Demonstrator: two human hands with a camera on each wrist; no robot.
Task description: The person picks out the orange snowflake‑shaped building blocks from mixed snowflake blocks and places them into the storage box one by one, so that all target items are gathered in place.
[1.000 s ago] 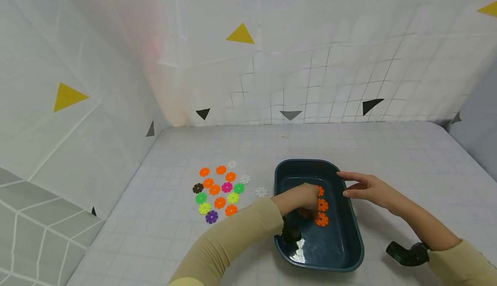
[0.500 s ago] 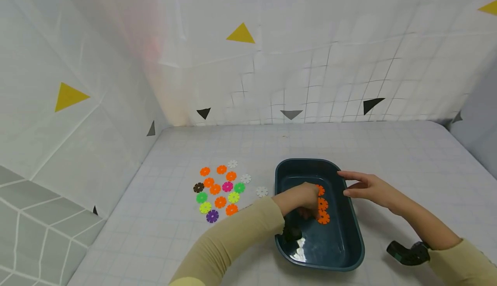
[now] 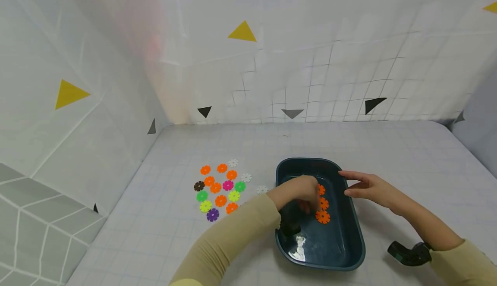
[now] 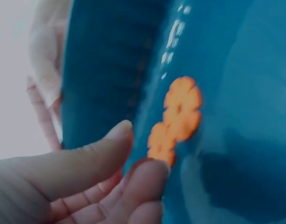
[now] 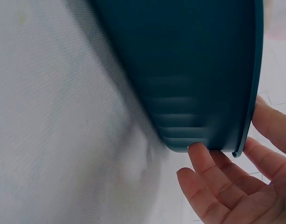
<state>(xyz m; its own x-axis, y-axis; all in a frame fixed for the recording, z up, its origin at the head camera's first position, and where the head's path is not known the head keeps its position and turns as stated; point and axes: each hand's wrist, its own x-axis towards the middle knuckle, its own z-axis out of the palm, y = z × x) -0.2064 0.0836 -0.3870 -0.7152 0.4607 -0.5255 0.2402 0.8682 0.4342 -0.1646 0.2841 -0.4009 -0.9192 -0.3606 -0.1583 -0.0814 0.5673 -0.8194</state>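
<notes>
In the head view my left hand [image 3: 304, 191] is inside the dark teal plastic basin [image 3: 345, 243], over its left half. Three orange flower-shaped discs [image 3: 322, 216] lie in a column beside its fingertips. The left wrist view shows the thumb and index finger apart, nothing pinched between them, and the index fingertip overlapping the nearer orange disc [image 4: 161, 142]; whether it touches cannot be told. My right hand [image 3: 372, 191] is at the basin's right side. In the right wrist view its loosely extended fingers [image 5: 218, 182] rest against the rim and outer wall [image 5: 180, 70].
Left of the basin, several flower-shaped discs lie flat on the white table, among them a pink disc [image 3: 228, 185], a purple disc [image 3: 212, 215] and a brown disc [image 3: 199, 186]. A dark device [image 3: 409, 253] is on the right wrist. White sheeting [image 3: 310, 40] rises behind the table.
Over the last second the lowest orange disc has shifted slightly up and right, closer to the others. My left hand has lifted a little from the discs. The right hand stays put.
</notes>
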